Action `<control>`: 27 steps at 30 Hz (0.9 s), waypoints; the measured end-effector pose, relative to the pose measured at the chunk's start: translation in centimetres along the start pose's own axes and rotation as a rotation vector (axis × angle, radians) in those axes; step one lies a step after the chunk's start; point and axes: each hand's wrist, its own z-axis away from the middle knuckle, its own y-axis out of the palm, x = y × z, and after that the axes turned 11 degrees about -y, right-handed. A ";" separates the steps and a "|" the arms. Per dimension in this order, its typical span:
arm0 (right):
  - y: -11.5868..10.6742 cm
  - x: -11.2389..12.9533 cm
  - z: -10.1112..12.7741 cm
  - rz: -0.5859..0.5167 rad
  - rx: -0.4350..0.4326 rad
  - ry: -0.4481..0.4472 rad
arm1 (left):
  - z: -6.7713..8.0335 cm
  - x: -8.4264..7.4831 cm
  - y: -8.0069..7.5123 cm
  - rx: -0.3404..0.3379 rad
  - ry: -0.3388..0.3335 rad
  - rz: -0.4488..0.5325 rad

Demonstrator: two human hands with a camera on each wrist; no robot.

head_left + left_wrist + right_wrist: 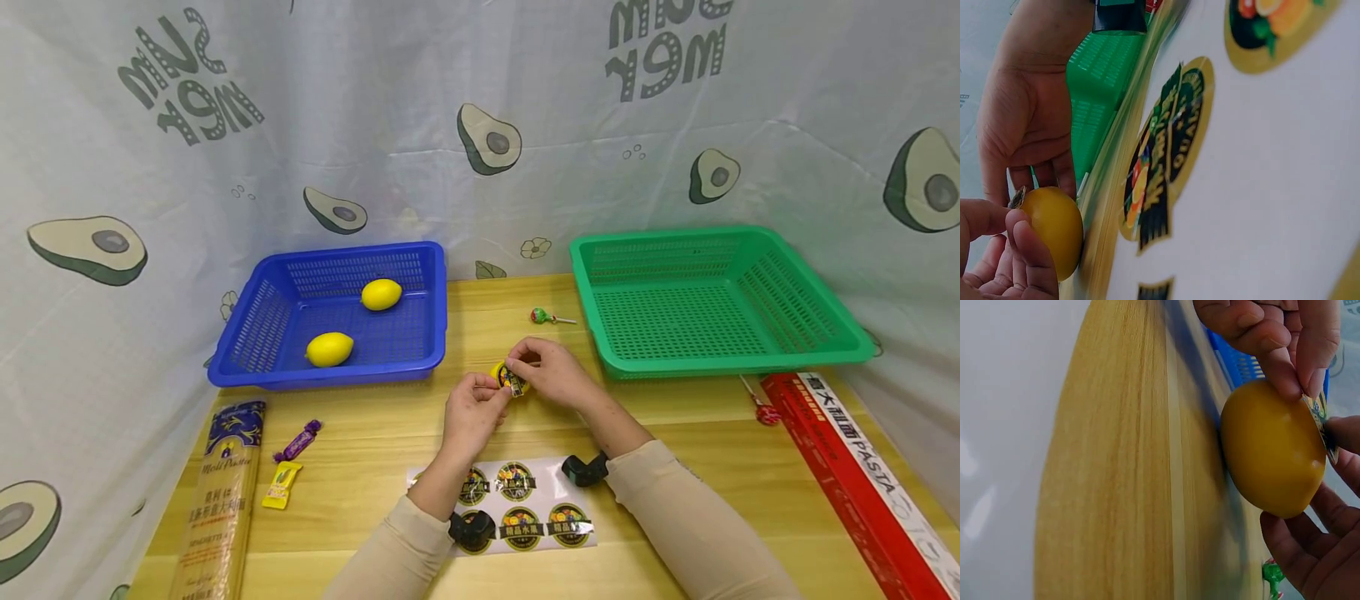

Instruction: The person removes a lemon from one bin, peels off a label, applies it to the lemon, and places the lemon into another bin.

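Observation:
Both hands meet over the middle of the table around a yellow lemon. A round black-and-gold fruit sticker lies against the lemon's upper side, its edge standing slightly off in the right wrist view. My left hand pinches that sticker's edge between thumb and finger. My right hand holds the lemon with its fingers at one end, and its thumb presses on the sticker. Below the wrists lies a white sheet with several more such stickers, partly covered by the left forearm.
A blue basket with two lemons stands back left, a green basket back right. Spaghetti, a purple candy and a yellow candy lie left. A green lollipop, a red lollipop and a red pasta box lie right.

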 end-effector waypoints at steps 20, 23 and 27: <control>0.1 -0.4 0.0 0.016 -0.009 -0.004 | -0.2 -0.1 -0.3 0.007 0.002 -0.020; 0.1 -0.5 0.0 0.012 -0.011 -0.004 | -0.4 0.0 -0.3 0.012 -0.012 -0.012; 0.2 -0.7 0.0 0.006 -0.011 -0.003 | -0.6 0.1 -0.3 0.018 -0.019 -0.002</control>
